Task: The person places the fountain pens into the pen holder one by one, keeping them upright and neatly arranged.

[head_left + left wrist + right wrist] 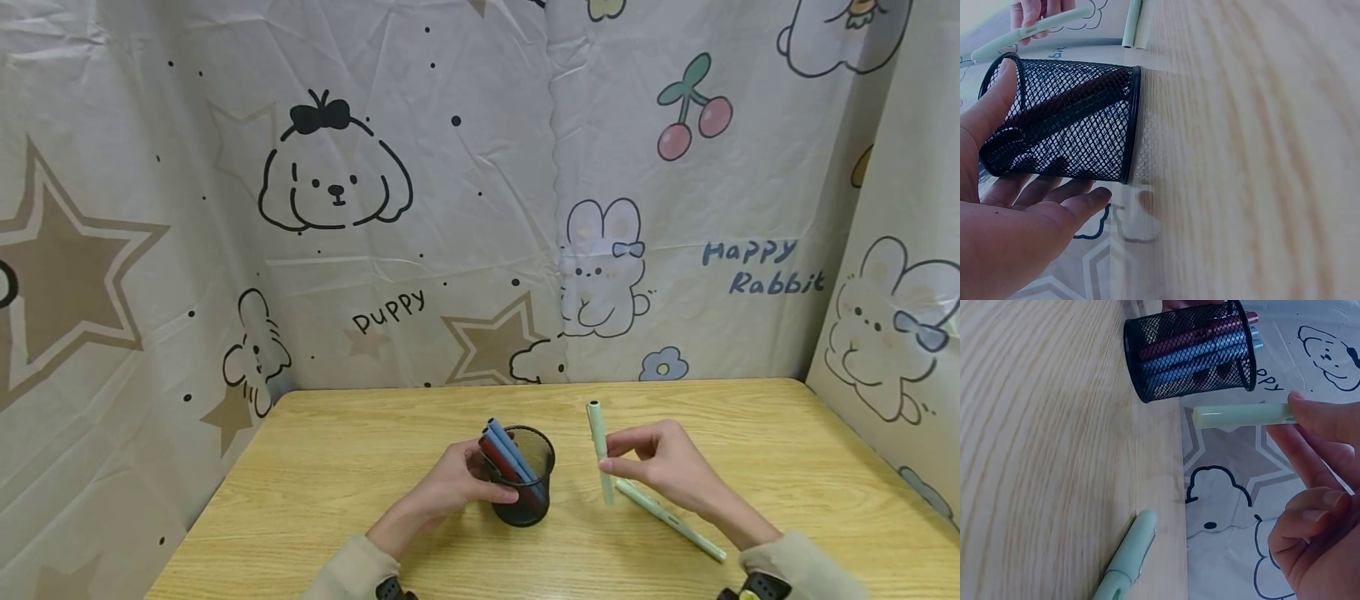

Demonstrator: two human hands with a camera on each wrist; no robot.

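Observation:
My left hand (pixel 459 482) holds a black mesh pen holder (pixel 528 510), thumb on the near side and fingers round the far side. Blue pens (pixel 495 427) and a dark red pen (pixel 498 457) lean inside it toward the left. In my right hand (pixel 666 465), thumb and fingers pinch a light green pen (pixel 597 429) nearly upright, to the right of the holder. The right wrist view shows its lower end (pixel 1235 415) pointing down above the table. A second light green pen (pixel 672 520), with a clip, lies on the tabletop below the right hand.
A light wood-grain table (pixel 360 425) spans the area under both hands. Behind it and at both sides hangs a white curtain (pixel 480 208) printed with stars, puppies and rabbits, meeting the table's back edge.

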